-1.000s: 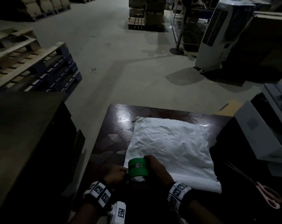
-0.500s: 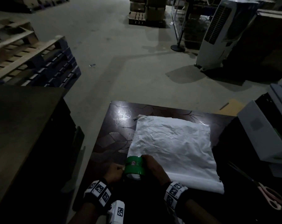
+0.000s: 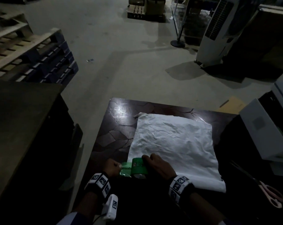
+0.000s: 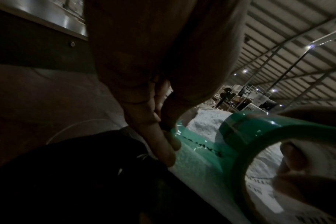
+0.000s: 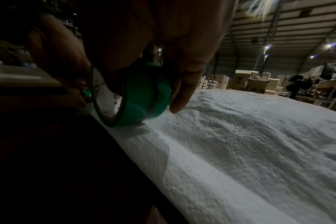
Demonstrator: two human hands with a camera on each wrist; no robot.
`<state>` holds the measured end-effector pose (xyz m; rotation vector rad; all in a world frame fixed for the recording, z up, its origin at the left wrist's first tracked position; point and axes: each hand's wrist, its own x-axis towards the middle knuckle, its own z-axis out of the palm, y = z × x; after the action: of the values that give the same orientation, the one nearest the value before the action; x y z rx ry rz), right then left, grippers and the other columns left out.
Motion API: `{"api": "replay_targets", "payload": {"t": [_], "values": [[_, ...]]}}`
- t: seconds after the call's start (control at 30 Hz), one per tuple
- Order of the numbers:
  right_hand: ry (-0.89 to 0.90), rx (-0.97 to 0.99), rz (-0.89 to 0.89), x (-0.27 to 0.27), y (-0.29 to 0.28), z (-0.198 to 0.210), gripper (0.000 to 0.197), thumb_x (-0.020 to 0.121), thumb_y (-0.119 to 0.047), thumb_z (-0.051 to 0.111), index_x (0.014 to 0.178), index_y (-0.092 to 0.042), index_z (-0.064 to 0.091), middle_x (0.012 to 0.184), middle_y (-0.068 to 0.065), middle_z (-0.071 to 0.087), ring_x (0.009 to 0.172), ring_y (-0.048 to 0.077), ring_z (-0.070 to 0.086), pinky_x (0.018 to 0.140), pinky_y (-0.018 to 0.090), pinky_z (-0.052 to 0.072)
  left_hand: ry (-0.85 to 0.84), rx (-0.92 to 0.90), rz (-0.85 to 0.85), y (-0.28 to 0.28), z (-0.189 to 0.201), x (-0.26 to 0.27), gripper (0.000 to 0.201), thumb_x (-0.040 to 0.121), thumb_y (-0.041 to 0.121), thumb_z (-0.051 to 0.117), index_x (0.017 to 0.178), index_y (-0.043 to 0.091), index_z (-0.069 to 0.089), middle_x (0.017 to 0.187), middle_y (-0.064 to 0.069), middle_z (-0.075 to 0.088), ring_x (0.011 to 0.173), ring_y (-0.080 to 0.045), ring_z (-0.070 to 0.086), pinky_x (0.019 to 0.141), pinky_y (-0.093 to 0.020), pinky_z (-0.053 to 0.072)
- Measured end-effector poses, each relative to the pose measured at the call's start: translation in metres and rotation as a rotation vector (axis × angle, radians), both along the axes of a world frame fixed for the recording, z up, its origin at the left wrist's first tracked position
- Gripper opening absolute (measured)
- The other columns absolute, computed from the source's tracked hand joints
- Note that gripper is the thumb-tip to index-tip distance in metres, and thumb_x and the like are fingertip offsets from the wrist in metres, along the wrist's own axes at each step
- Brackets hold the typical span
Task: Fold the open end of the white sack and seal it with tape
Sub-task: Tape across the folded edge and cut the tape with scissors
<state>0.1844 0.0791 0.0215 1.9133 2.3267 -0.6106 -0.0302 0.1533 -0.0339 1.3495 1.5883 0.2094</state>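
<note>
The white sack (image 3: 173,142) lies flat on the dark table (image 3: 116,127), its near edge folded into a band (image 5: 211,174) along the table's front. My right hand (image 3: 155,164) grips the green tape roll (image 3: 139,166) at the sack's near left corner; in the right wrist view the roll (image 5: 144,97) stands on the fold. My left hand (image 3: 112,166) pinches the free tape end (image 4: 175,133) just left of the roll. A short green strip (image 4: 201,145) stretches between the pinch and the roll (image 4: 259,136).
Pink-handled scissors (image 3: 270,194) lie on the table at the right. A white box (image 3: 264,127) stands at the right edge and a dark cabinet (image 3: 24,127) close on the left. Pallets (image 3: 32,52) and a white cooler (image 3: 218,30) stand on the floor beyond.
My hands have drawn apart. The left pulled the tape end leftward, so a short strip now shows between it and the roll, which has dropped onto the sack's fold.
</note>
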Motion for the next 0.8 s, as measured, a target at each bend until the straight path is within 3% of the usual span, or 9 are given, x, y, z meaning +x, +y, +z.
{"api": "replay_targets", "payload": {"t": [0.1, 0.2, 0.3, 0.4, 0.43, 0.5, 0.57, 0.7, 0.8], "values": [[-0.026, -0.003, -0.006, -0.001, 0.004, -0.002, 0.052, 0.084, -0.047, 0.055, 0.125, -0.025, 0.031, 0.106, 0.008, 0.045, 0.099, 0.03, 0.05, 0.061, 0.038, 0.04, 0.051, 0.025, 0.001, 0.0, -0.004, 0.005, 0.014, 0.083, 0.007, 0.065, 0.081, -0.003, 0.075, 0.081, -0.015, 0.071, 0.075, -0.016, 0.063, 0.056, -0.016, 0.038], [-0.04, -0.012, -0.003, -0.001, 0.005, -0.004, 0.053, 0.084, -0.048, 0.054, 0.126, -0.026, 0.029, 0.107, 0.008, 0.045, 0.1, 0.031, 0.05, 0.061, 0.037, 0.037, 0.095, 0.019, 0.006, -0.001, -0.011, 0.007, 0.023, 0.079, 0.006, 0.066, 0.057, 0.009, 0.072, 0.059, -0.007, 0.069, 0.067, -0.018, 0.066, 0.054, -0.019, 0.046], [-0.048, -0.023, -0.002, -0.002, 0.007, -0.006, 0.054, 0.085, -0.049, 0.053, 0.127, -0.026, 0.029, 0.109, 0.008, 0.045, 0.102, 0.031, 0.049, 0.061, 0.037, 0.036, 0.135, 0.023, 0.001, 0.0, -0.017, 0.008, 0.019, 0.076, 0.005, 0.065, 0.058, 0.004, 0.073, 0.057, -0.01, 0.069, 0.063, -0.02, 0.066, 0.064, -0.032, 0.057], [-0.058, -0.039, -0.003, -0.002, 0.009, -0.009, 0.055, 0.085, -0.047, 0.054, 0.127, -0.026, 0.027, 0.11, 0.009, 0.045, 0.104, 0.031, 0.048, 0.061, 0.037, 0.036, 0.132, 0.062, -0.005, -0.001, -0.017, 0.011, 0.03, 0.073, 0.002, 0.064, 0.045, 0.012, 0.065, 0.043, 0.004, 0.057, 0.063, -0.023, 0.067, 0.066, -0.038, 0.058], [-0.061, -0.042, -0.005, -0.002, 0.009, -0.009, 0.055, 0.085, -0.046, 0.055, 0.127, -0.026, 0.027, 0.11, 0.009, 0.045, 0.104, 0.031, 0.048, 0.062, 0.037, 0.035, 0.127, 0.064, -0.009, 0.0, -0.016, 0.013, 0.03, 0.074, 0.002, 0.063, 0.045, 0.014, 0.064, 0.046, 0.002, 0.058, 0.067, -0.026, 0.068, 0.067, -0.036, 0.058], [-0.047, -0.048, -0.023, -0.002, 0.009, -0.011, 0.056, 0.083, -0.046, 0.057, 0.127, -0.026, 0.029, 0.11, 0.009, 0.045, 0.103, 0.031, 0.049, 0.063, 0.036, 0.036, 0.168, 0.054, -0.043, 0.0, -0.013, 0.019, 0.018, 0.08, 0.007, 0.059, 0.067, 0.006, 0.072, 0.068, -0.008, 0.066, 0.081, -0.03, 0.068, 0.069, -0.028, 0.052], [-0.029, -0.054, -0.041, -0.001, 0.01, -0.011, 0.056, 0.082, -0.048, 0.058, 0.125, -0.026, 0.031, 0.108, 0.008, 0.045, 0.102, 0.031, 0.049, 0.064, 0.037, 0.037, 0.251, 0.084, -0.047, 0.0, -0.016, 0.021, 0.02, 0.08, 0.014, 0.056, 0.08, 0.002, 0.073, 0.084, -0.014, 0.072, 0.085, -0.03, 0.068, 0.068, -0.027, 0.05], [-0.022, -0.049, -0.052, 0.001, 0.01, -0.014, 0.055, 0.081, -0.051, 0.059, 0.123, -0.027, 0.031, 0.107, 0.006, 0.046, 0.101, 0.029, 0.051, 0.062, 0.035, 0.036, 0.38, 0.181, -0.112, -0.003, -0.024, 0.023, 0.021, 0.076, 0.022, 0.057, 0.074, 0.004, 0.069, 0.083, -0.015, 0.072, 0.081, -0.029, 0.067, 0.067, -0.029, 0.05], [-0.026, -0.053, -0.053, 0.0, 0.01, -0.016, 0.056, 0.081, -0.055, 0.058, 0.122, -0.027, 0.032, 0.106, 0.006, 0.045, 0.098, 0.03, 0.05, 0.061, 0.037, 0.037, 0.404, 0.252, -0.138, -0.008, -0.027, 0.023, 0.021, 0.08, 0.029, 0.059, 0.082, 0.009, 0.065, 0.089, -0.012, 0.069, 0.088, -0.028, 0.064, 0.072, -0.031, 0.046]]}}
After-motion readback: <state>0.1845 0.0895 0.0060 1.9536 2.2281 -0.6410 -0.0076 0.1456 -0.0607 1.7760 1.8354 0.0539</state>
